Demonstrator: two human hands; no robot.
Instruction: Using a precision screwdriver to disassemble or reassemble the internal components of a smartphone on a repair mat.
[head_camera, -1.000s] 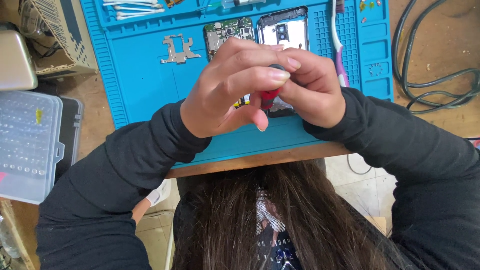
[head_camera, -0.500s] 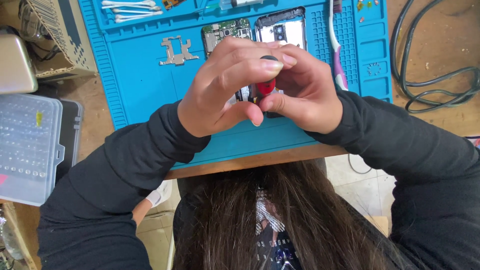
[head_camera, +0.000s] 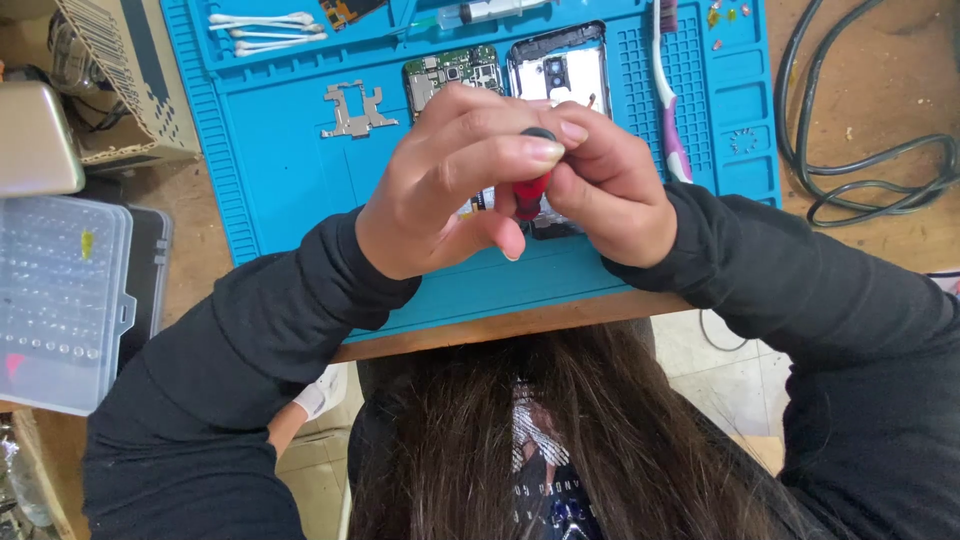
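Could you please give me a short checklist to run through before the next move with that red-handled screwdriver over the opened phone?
1. Grip on the red-handled screwdriver with the black cap: ok; left hand and right hand both close around it.
2. Tip seated on a screw: cannot tell; the hands hide it.
3. Opened phone body with its white inner frame lying on the blue silicone work mat: ok.
4. Green circuit board apart from the tool: ok; it lies beyond the hands.
5. Small silver metal bracket out of the way: ok; it lies left of the board.
6. Clear plastic parts box: ok; it lies off the mat, to the left.
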